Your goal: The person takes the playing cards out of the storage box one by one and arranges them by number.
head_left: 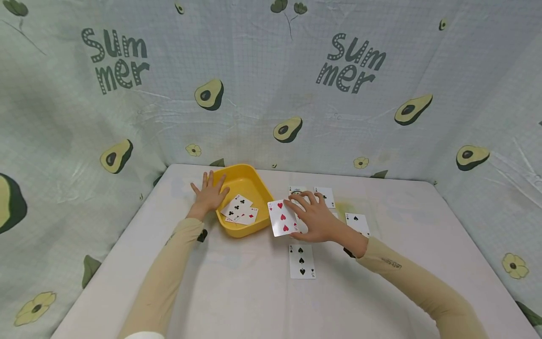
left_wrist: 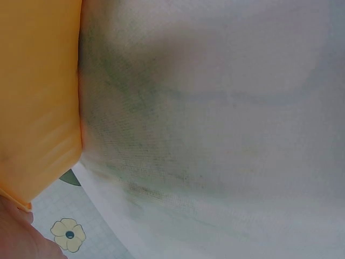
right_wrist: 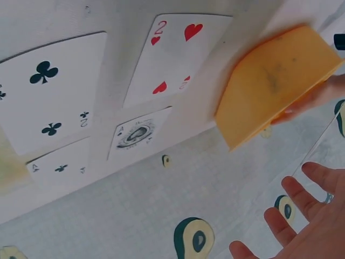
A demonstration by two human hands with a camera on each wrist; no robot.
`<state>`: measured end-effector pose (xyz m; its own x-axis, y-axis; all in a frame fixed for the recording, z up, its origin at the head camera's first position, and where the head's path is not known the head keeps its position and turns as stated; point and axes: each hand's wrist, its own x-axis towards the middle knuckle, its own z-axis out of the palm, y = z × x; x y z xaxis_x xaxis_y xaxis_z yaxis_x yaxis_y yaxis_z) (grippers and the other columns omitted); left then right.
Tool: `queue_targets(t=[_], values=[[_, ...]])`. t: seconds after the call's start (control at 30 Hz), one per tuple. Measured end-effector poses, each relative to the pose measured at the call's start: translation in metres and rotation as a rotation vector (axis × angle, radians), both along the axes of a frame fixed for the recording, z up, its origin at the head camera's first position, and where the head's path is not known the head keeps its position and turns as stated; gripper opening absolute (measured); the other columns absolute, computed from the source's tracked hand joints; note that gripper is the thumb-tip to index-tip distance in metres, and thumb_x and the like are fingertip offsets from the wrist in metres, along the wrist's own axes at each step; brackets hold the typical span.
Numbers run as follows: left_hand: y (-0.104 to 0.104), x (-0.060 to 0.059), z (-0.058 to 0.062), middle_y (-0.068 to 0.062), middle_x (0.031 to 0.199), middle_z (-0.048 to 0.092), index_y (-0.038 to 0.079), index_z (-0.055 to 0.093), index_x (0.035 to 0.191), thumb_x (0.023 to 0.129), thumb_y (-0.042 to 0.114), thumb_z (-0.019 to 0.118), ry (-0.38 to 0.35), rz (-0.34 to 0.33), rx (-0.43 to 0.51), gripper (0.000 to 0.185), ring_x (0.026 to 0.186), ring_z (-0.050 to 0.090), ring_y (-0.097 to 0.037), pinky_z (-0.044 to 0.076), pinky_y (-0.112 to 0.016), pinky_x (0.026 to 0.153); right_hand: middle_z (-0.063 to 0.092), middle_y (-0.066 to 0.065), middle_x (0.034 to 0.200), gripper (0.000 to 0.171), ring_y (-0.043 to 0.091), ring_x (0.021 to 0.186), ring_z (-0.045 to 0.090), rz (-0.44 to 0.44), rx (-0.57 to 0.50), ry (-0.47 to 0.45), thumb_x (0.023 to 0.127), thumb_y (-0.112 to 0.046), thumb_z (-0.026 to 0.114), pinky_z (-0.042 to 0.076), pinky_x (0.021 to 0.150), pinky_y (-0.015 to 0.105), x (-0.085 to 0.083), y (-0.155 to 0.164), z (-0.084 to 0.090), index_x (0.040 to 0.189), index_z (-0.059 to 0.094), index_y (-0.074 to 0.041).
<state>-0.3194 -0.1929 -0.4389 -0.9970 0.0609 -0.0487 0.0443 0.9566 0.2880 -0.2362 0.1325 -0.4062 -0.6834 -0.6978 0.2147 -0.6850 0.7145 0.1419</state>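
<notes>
The right hand (head_left: 315, 219) pinched a thin, light, bendy heart card (head_left: 282, 217) by its right edge, just right of the yellow bowl (head_left: 242, 179), while the left hand (head_left: 208, 194) lay flat and open against the bowl's left rim.

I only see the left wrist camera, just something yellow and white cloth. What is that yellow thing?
Observer: A yellow tray on the table. The left hand rests with straight fingers on its far left rim.
Child: Is anything in it?
Observer: Yes, a few playing cards, clubs on top.
Child: What's the other hand doing?
Observer: The right hand holds a hearts card by the tray's right edge.
</notes>
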Motion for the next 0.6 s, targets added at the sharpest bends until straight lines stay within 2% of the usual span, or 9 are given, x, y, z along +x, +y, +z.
queue_targets(t=[0.2, 0.6], values=[[0.000, -0.001, 0.000, -0.023, 0.149, -0.008, 0.015, 0.012, 0.144, 0.095, 0.041, 0.027, 0.003, 0.001, -0.004, 0.058, 0.135, -0.014, -0.040, -0.011, -0.071, 0.095, 0.035, 0.001, 0.138, 0.081, 0.027, 0.120, 0.031, -0.017, -0.012, -0.027, 0.072, -0.062, 0.055, 0.029, 0.094, 0.058, 0.010, 0.014, -0.005, 0.138, 0.031, -0.023], [-0.001, -0.003, -0.001, -0.023, 0.148, -0.008, 0.015, 0.013, 0.144, 0.095, 0.042, 0.027, 0.003, -0.002, -0.004, 0.057, 0.135, -0.013, -0.041, -0.011, -0.071, 0.094, 0.038, 0.001, 0.136, 0.080, 0.027, 0.119, 0.034, -0.060, -0.020, -0.015, 0.071, -0.061, 0.056, 0.027, 0.096, 0.056, 0.028, 0.045, -0.013, 0.137, 0.034, -0.022]])
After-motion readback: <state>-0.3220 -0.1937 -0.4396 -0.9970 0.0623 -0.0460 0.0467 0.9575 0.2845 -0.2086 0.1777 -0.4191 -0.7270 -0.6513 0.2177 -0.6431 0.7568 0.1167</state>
